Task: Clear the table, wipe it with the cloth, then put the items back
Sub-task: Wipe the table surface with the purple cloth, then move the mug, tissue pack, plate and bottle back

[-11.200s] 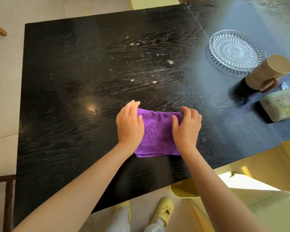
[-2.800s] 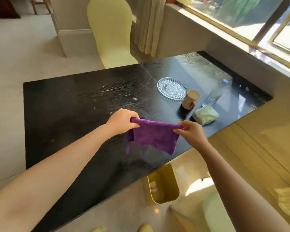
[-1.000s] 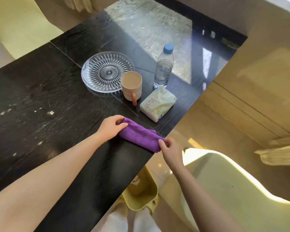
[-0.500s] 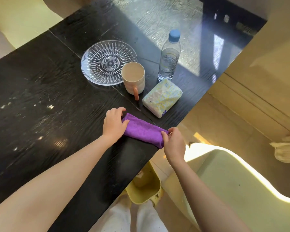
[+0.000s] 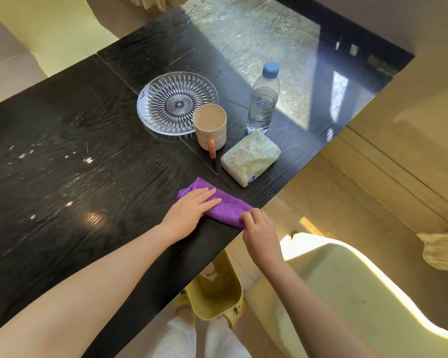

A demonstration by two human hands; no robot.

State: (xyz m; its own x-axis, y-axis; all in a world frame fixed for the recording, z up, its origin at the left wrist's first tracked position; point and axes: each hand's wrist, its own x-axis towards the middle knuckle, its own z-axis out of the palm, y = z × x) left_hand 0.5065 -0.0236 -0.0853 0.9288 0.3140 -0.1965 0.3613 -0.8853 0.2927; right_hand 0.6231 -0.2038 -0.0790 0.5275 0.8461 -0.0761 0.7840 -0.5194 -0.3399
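L hand (image 5: 192, 205) flat on cloth (image 5: 226, 206), R hand (image 5: 259, 226) pinching end, table (image 5: 212, 237) edge

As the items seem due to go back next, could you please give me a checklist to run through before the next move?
1. Cloth folded, lying on the table: ok.
2. Hands free to lift items: not ok; the left hand rests flat on the cloth and the right hand pinches its end at the table edge.
3. Surface clean: not ok; pale specks show left of the plate.
4. Mug and bottle upright, bottle capped: ok.
5. Tissue pack apart from the cloth: ok.
6. Mug empty: cannot tell.
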